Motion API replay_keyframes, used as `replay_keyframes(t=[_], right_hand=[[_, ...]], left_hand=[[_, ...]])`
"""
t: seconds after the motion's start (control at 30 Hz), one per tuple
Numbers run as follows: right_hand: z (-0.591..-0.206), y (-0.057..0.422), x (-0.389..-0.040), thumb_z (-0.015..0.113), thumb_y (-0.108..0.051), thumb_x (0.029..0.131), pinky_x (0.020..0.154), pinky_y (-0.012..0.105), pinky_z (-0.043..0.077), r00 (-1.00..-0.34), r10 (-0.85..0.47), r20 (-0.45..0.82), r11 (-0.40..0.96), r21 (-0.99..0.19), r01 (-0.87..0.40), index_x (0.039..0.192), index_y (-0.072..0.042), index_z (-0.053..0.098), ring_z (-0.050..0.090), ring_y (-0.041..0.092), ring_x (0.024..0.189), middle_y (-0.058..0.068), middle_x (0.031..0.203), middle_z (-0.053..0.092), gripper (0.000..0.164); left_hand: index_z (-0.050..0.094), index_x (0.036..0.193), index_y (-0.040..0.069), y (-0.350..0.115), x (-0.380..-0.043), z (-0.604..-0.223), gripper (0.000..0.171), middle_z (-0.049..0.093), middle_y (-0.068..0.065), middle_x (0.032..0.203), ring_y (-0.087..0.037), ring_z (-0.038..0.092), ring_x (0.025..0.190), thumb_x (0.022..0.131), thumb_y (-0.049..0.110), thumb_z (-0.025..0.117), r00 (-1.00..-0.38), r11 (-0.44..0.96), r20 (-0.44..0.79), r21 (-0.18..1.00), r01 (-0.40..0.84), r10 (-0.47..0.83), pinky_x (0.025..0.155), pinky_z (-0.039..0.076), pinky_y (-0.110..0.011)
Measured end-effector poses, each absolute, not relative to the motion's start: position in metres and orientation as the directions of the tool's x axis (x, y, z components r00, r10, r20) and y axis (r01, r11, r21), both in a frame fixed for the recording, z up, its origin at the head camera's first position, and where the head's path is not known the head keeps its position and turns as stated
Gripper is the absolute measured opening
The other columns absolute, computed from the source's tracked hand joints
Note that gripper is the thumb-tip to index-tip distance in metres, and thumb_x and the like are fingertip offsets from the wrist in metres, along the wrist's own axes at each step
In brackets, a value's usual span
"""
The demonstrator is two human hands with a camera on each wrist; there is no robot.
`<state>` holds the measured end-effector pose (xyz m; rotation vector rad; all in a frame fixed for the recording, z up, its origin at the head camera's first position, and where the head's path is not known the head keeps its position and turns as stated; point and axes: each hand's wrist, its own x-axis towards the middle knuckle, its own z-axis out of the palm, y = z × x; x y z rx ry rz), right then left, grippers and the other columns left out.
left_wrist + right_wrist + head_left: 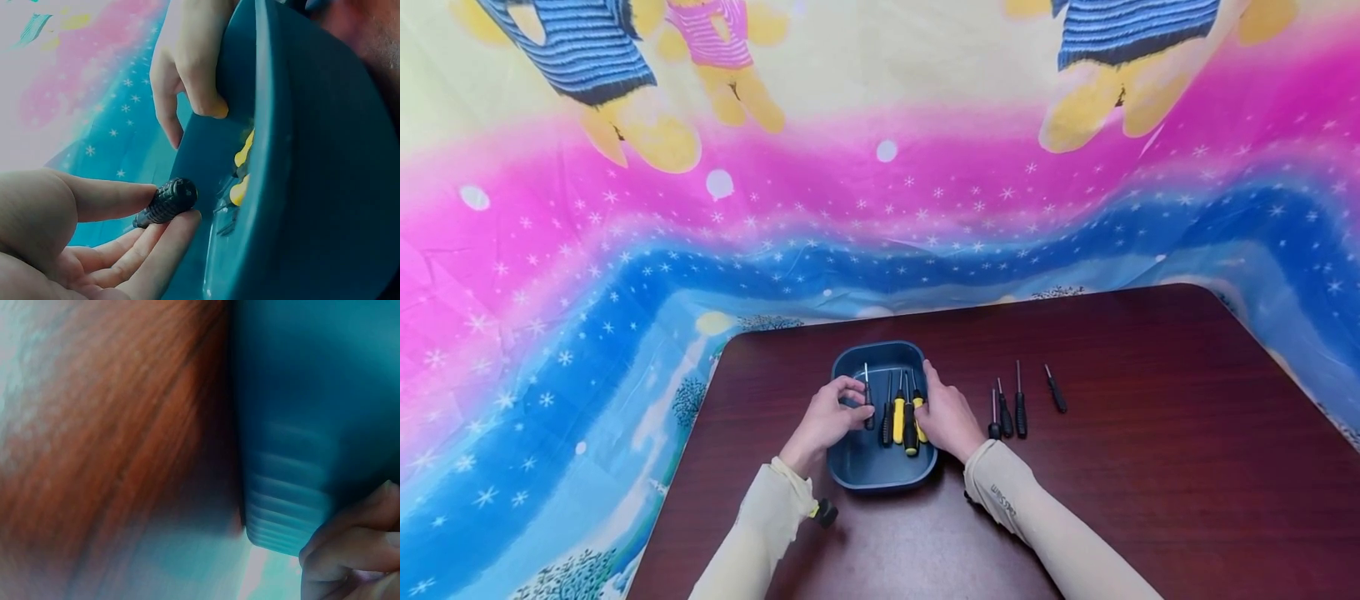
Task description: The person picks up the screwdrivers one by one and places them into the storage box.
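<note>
My left hand (831, 419) pinches the ribbed black handle of a small screwdriver (170, 201) between thumb and fingers. That screwdriver is over the left part of a dark blue plastic box (880, 482), its metal shaft pointing away from me. Holding the box by its right wall is my right hand (953, 419), the thumb over the rim and the fingers (350, 550) curled against the outside. Inside the box lie several screwdrivers side by side: a black one (887, 425), yellow-handled ones (898, 421) and a thicker black and yellow one (911, 437).
Right of the box on the dark red-brown table (1150, 483), several black-handled screwdrivers (1020, 417) lie in a group. Another small black screwdriver (1057, 393) lies apart, farther right. A printed cloth backdrop (880, 200) hangs behind the table's far edge.
</note>
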<state>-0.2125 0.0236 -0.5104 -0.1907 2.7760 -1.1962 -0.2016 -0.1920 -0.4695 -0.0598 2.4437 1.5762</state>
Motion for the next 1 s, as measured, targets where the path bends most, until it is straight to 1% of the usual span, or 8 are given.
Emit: replay_keyframes(t=[0.17, 0.23, 0.4, 0.67, 1.0], right_hand=[[-0.509, 0.024, -0.213, 0.061, -0.007, 0.096, 0.055, 0.032, 0.046, -0.986, -0.158, -0.056, 0.678, -0.732, -0.068, 0.166, -0.012, 0.020, 0.053, 0.019, 0.050, 0.004, 0.060, 0.054, 0.081], [-0.509, 0.024, -0.213, 0.061, -0.007, 0.096, 0.055, 0.032, 0.047, -0.986, -0.158, -0.056, 0.674, -0.736, -0.067, 0.166, -0.012, 0.020, 0.053, 0.020, 0.049, 0.004, 0.059, 0.054, 0.082], [-0.508, 0.023, -0.214, 0.061, -0.006, 0.095, 0.055, 0.032, 0.046, -0.986, -0.161, -0.047, 0.671, -0.738, -0.074, 0.166, -0.010, 0.020, 0.053, 0.019, 0.050, 0.004, 0.060, 0.054, 0.082], [-0.508, 0.022, -0.214, 0.061, -0.006, 0.095, 0.056, 0.032, 0.047, -0.985, -0.163, -0.047, 0.671, -0.738, -0.076, 0.165, -0.009, 0.020, 0.054, 0.018, 0.051, 0.004, 0.060, 0.055, 0.081], [-0.510, 0.023, -0.213, 0.062, -0.007, 0.097, 0.057, 0.032, 0.047, -0.986, -0.154, -0.061, 0.674, -0.736, -0.060, 0.166, -0.011, 0.020, 0.054, 0.019, 0.051, 0.004, 0.060, 0.054, 0.081]], left_hand=[[0.062, 0.129, 0.003, -0.190, -0.211, -0.466, 0.037, 0.068, -0.013, 0.111, -0.021, 0.075, 0.083, 0.094, 0.007, 0.075, -0.976, 0.452, -0.202, 0.880, -0.144, 0.081, 0.086, 0.062, -0.044], [0.061, 0.129, 0.002, -0.189, -0.215, -0.464, 0.037, 0.068, -0.014, 0.112, -0.023, 0.076, 0.084, 0.095, 0.006, 0.074, -0.976, 0.459, -0.197, 0.878, -0.133, 0.093, 0.086, 0.062, -0.045], [0.061, 0.129, 0.004, -0.188, -0.224, -0.460, 0.035, 0.068, -0.014, 0.114, -0.027, 0.077, 0.087, 0.096, 0.008, 0.073, -0.971, 0.485, -0.205, 0.866, -0.122, 0.122, 0.087, 0.062, -0.045], [0.061, 0.127, 0.005, -0.187, -0.232, -0.462, 0.031, 0.067, -0.014, 0.114, -0.023, 0.076, 0.085, 0.097, 0.009, 0.072, -0.966, 0.511, -0.225, 0.850, -0.130, 0.129, 0.088, 0.062, -0.045], [0.060, 0.126, 0.000, -0.185, -0.245, -0.471, 0.031, 0.064, -0.015, 0.109, -0.022, 0.075, 0.082, 0.096, 0.005, 0.071, -0.954, 0.539, -0.264, 0.829, -0.148, 0.144, 0.084, 0.063, -0.043]])
